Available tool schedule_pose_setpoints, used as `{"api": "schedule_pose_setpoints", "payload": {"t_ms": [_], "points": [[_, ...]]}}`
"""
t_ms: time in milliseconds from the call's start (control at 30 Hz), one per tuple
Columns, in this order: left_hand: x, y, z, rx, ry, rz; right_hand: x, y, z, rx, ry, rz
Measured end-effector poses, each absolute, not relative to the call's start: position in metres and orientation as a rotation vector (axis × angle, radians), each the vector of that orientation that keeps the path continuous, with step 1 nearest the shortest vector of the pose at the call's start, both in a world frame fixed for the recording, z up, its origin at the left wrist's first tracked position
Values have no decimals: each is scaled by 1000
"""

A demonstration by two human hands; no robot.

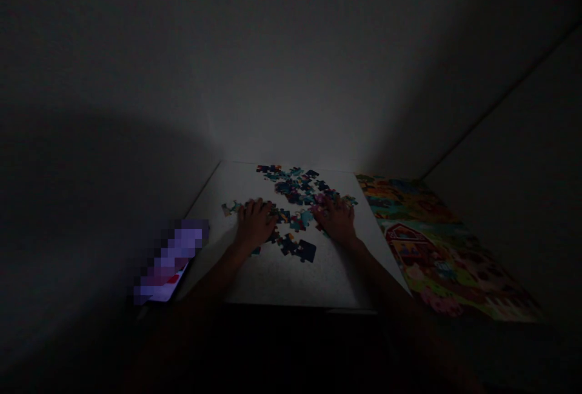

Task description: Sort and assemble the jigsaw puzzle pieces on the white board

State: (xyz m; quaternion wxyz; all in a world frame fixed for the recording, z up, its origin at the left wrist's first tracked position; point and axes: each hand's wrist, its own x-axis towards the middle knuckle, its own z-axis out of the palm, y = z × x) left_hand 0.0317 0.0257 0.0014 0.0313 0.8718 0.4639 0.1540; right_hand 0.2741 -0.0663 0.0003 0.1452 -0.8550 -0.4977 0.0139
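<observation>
**Dimly lit bench, two hands flat among loose puzzle pieces**

Clearly little can be read: no writing or brand is legible anywhere, and the lit object (170,260) at the left edge of the bench (291,279) is blurred into purple blocks, so nothing on it can be made out.

Counting is rough in this light. One pale bench, one picture sheet, two hands. The puzzle pieces (297,191) lie loose in a scatter across the far and middle part of the bench; there are dozens, too many and too dark to number exactly. One larger dark piece (306,250) lies alone nearest the viewer, between the two wrists.

The left hand (254,224) lies palm down with fingers spread, resting on pieces at the left side of the scatter. The right hand (336,219) lies likewise, flat and spread, its fingertips on pieces at the right side. Neither hand grips anything that shows.

Just beside the bench on the right lies a colourful picture sheet (436,248) showing a red barn and farm scenery.
</observation>
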Motion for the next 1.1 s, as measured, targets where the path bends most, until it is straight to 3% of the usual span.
{"api": "schedule_pose_setpoints", "payload": {"t_ms": [1100], "points": [[33,9,11,2697,1453,465,282,-70,-7,-2384,-1503,25]]}}
